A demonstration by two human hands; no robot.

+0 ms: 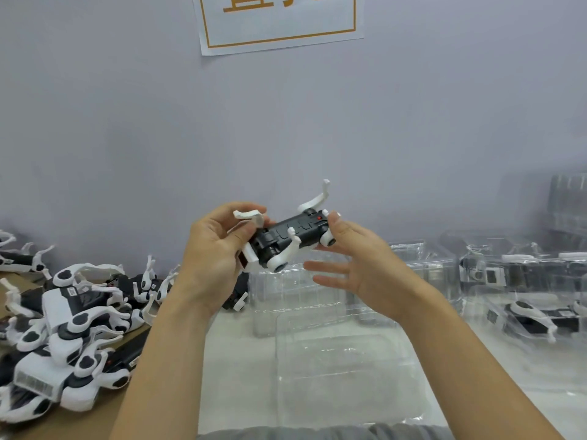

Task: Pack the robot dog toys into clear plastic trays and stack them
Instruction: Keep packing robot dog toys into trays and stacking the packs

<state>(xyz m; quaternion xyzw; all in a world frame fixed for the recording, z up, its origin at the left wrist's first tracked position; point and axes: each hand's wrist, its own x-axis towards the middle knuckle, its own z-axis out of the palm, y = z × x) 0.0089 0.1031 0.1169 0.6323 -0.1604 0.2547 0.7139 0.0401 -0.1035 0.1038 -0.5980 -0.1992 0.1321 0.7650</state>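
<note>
A pile of unpacked dogs (63, 328) lies at lower left, so much is left. My left hand (219, 249) grips one dog (286, 242) belly-up at centre; my right hand (352, 258), fingers spread, steadies its far end by the thumb. An empty tray (346, 376) waits below. Packed trays (524, 287) stand at right. The table (235, 360) is white; a sign (279, 20) hangs on the grey wall (111, 122)

Both hands hold a robot dog (287, 241) belly-up above an empty clear tray (346, 376) on the white table (235, 360). The left hand (219, 252) grips its head end; the right hand (355, 265) touches the rear, fingers mostly spread. A pile of dogs (73, 328) lies left; packed trays (521, 281) stand right.
</note>
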